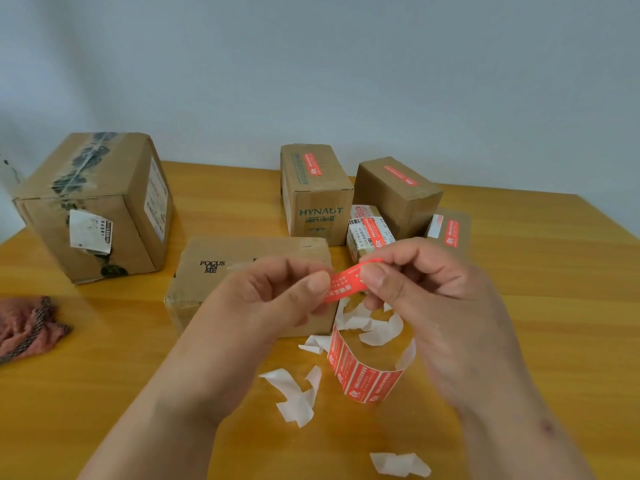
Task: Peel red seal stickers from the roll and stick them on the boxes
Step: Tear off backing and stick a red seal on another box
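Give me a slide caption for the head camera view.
Both hands, left and right, pinch one red seal sticker above the sticker roll.

"HYNAUT" marks the upright box (317,216); "FOCUS ON ME" the near box (242,268).

Both forearms reach in from below; left hand (273,292) and right hand (419,278) raised close together, thumbs and forefingers pinching, other fingers curled.

Sticker roll (363,372) stands on the table (536,306), before the boxes (317,195).
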The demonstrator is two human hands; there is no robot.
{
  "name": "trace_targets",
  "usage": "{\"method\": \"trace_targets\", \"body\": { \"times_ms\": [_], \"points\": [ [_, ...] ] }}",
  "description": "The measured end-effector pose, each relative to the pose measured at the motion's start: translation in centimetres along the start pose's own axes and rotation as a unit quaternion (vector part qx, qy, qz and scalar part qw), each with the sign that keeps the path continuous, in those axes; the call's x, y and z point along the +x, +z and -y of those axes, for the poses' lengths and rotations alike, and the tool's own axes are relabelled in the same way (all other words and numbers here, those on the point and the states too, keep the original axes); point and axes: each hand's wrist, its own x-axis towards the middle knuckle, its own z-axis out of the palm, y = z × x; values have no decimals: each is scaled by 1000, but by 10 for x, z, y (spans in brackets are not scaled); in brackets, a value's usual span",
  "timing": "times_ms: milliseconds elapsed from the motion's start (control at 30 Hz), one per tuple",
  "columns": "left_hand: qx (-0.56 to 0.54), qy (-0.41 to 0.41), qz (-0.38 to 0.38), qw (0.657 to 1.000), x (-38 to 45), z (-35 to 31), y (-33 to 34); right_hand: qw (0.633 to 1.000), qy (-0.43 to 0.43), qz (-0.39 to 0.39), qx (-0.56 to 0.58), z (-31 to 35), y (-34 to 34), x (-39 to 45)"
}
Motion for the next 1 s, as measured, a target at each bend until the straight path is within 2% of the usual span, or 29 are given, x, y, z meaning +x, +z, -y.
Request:
{"method": "trace_targets", "body": {
  "times_ms": [100,233,367,500,633,867,933,1000],
  "points": [
    [-39,-2,-29,999,0,1,1,999,21,-37,-18,-3,0,1],
    [-9,4,-69,998,1,2,1,992,23,-79,-95,-6,6,2],
    [38,-5,-89,995,0,-2,-2,987,8,-111,-119,-9,11,2],
    [139,-14,-103,985,2,-11,-8,979,-29,-124,-161,-12,19,3],
    [225,-7,-122,967,6,-15,-19,968,-37,-120,-216,-16,30,8],
    [324,-25,-121,938,13,-27,-45,979,15,-65,-192,-12,52,22],
    [336,-33,-120,934,17,-28,-56,982,68,-37,-174,-10,55,30],
    [308,-38,-110,944,22,-29,-67,979,84,-21,-184,-9,56,39]
  ]
}}
